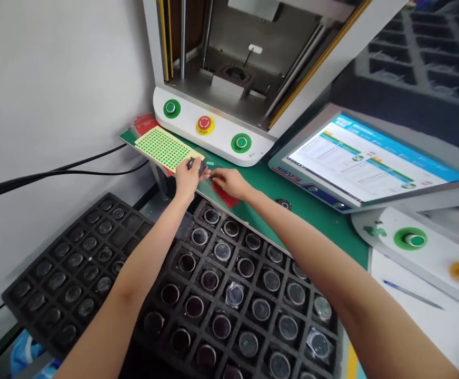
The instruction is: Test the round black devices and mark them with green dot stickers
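- The black foam tray lies nearest the camera, at 6 o'clock; its round pockets hold lens-like discs, and both forearms pass above it. A second black tray sits at 8 o'clock, partly tucked under the first.
- The left hand is above the near edge of the green worktop, at 11 o'clock from the tray. Its grip is clenched on a small dark round part, pinched between thumb and fingertips.
- The right hand is just beside the left; its fingertips press a red sticker sheet lying on the worktop. Whether its grip pinches a sticker cannot be told.
- Advice for the step in hand, judged to be labelling the part: hold the part by its rim only, keep the face clear of the thumb, and keep both hands low and close to the sheet.
- A sheet of green dot stickers lies at 11 o'clock from the hands, just in front of the press machine, with its two green buttons and red stop button.
- A tilted monitor stands at 2 o'clock; its text is too small to read.
- Hidden or unclear: the part's face is covered by fingers; a small teal item near the fingertips cannot be identified; several tray pockets are hidden by the arms; the machine's top is cut off.
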Demonstrator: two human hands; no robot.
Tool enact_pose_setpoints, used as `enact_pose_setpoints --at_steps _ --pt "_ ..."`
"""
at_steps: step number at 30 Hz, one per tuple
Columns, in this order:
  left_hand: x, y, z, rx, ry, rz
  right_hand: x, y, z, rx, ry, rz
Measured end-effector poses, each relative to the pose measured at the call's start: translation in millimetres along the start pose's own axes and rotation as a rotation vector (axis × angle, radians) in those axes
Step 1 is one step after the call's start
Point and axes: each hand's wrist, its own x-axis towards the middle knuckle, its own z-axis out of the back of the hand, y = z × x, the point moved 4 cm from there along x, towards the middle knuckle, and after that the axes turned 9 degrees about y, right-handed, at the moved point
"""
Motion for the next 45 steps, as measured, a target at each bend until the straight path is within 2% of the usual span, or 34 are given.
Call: enact_pose_setpoints --at_steps 2,5,12,23,28,30,32,34,36,41,43,45 --pt "20 10 -3.2 0.028 -0.040 -0.016 3 -4 -3 -0.015 0.024 0.008" --pt "30 22 -6.0 0.094 -0.067 -0.056 3 -7 -4 -0.050 0.045 0.011" --pt "23 26 -6.7 0.190 -0.108 -0.151 6 -6 -3 -0.114 0.079 0.027" --pt "19 27 -5.0 0.157 -0.178 -0.182 2 -5 -2 -0.053 0.070 0.008" --pt "23 31 -5.5 0.090 -0.172 -0.164 3 -2 4 0.032 0.012 -0.029" --pt "24 28 -4.7 0.041 -0.163 -0.151 -3 4 15 0.068 -0.060 -0.041" --pt "21 19 -3.7 -0.031 -0.124 -0.135 -18 14 30 0.102 -0.188 -0.061" --pt "7 4 -3.4 -0.120 -0.041 -0.127 -48 31 46 0.144 -0.351 -0.081" --pt "-23 -14 -3.3 -0.206 0.081 -0.132 -90 55 54 0.192 -0.500 -0.087" --pt "-142 -41 0.6 -0.300 0.422 -0.091 -203 136 42 0.383 -0.807 -0.033" --pt "-185 -47 1.3 -0.298 0.552 -0.055 -230 166 32 0.464 -0.855 -0.073" --pt "-216 -53 4.8 -0.253 0.569 -0.053 -242 185 22 0.610 -0.807 -0.151"
